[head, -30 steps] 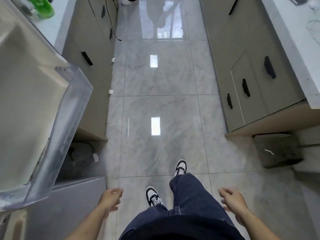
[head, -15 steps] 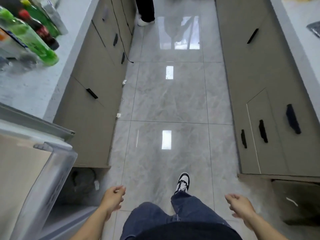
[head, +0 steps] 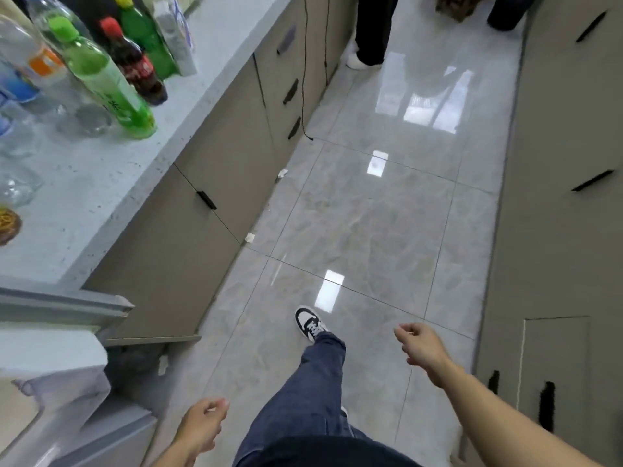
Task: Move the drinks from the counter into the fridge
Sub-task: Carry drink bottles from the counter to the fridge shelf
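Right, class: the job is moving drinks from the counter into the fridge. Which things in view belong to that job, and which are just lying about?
Belongs to the job:
green bottle
cola bottle
clear bottle
counter
fridge door
left hand
right hand

Just lying about:
paper scraps
black cable
cupboard handles

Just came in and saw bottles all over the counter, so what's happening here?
A person is walking along the kitchen floor toward the counter, where the drinks stand: a green bottle, a dark cola bottle and several clear ones. Neither the left hand nor the right hand holds anything. The open fridge door is at the lower left.
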`<state>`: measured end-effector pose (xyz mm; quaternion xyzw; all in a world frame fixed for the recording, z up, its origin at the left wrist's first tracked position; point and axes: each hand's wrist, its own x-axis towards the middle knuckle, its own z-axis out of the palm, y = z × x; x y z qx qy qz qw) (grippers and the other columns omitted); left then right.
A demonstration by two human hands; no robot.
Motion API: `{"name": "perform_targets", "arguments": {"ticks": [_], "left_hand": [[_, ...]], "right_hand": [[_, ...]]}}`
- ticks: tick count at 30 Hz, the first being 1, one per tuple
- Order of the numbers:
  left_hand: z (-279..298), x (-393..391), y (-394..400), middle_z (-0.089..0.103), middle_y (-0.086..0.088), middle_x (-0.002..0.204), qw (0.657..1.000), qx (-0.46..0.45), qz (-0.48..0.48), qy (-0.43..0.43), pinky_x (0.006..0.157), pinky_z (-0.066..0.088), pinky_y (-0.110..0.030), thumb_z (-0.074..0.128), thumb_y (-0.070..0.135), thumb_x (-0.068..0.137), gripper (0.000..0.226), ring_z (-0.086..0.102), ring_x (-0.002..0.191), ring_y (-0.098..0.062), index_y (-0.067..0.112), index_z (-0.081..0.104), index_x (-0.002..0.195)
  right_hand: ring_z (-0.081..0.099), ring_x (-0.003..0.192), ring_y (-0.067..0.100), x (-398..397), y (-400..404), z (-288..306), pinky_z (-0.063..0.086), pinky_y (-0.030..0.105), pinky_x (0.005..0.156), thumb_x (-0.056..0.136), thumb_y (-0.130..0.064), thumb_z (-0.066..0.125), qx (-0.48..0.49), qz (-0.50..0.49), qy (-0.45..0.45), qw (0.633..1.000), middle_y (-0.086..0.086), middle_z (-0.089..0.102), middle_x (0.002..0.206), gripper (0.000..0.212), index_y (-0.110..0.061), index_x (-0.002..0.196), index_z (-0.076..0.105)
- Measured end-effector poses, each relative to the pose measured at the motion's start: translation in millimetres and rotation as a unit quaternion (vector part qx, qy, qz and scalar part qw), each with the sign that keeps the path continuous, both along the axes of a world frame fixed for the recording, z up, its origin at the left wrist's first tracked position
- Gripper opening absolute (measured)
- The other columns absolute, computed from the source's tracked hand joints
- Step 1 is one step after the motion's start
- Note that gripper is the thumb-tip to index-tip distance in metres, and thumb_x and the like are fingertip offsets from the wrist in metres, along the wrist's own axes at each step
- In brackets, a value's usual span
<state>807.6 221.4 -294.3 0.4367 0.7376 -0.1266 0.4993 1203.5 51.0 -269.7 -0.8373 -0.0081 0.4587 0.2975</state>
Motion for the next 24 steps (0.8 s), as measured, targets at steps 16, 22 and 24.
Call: {"name": "perform_targets", "arguments": {"ticks": [16,22,24], "left_hand": [[36.3,170.6,163.1,0.066,0.006,0.1,0.967,0.065,0.193,-0.151,0.077,0.055,-0.034,0.054,0.032,0.097,0.01,0.065,0.091,-0.018,0.032,0.059,0.088],[40.6,184.5,167.2,0.069,0.005,0.101,0.938,0.092,0.303,-0.139,0.063,0.054,-0.025,0.057,0.036,0.094,0.005,0.067,0.086,-0.014,0.037,0.06,0.098],[43.3,186.3,158.0,0.069,0.003,0.103,0.923,0.093,0.353,-0.123,0.065,0.056,-0.027,0.058,0.038,0.095,0.009,0.068,0.088,-0.016,0.034,0.061,0.103]], "right_hand": [[0.047,0.063,0.02,151.4,242.1,21.1,0.044,0.029,0.054,0.097,-0.028,0.06,-0.075,0.294,-0.041,0.952,0.006,0.056,0.073,0.024,-0.005,0.098,0.066],[0.053,0.067,0.023,167.2,331.4,8.7,0.047,0.029,0.057,0.097,-0.028,0.06,-0.09,0.406,-0.035,0.909,0.009,0.064,0.085,0.024,-0.007,0.106,0.067],[0.05,0.063,0.022,164.8,366.3,8.3,0.045,0.029,0.055,0.097,-0.028,0.059,-0.078,0.445,-0.026,0.892,0.009,0.063,0.079,0.022,-0.009,0.105,0.067]]}}
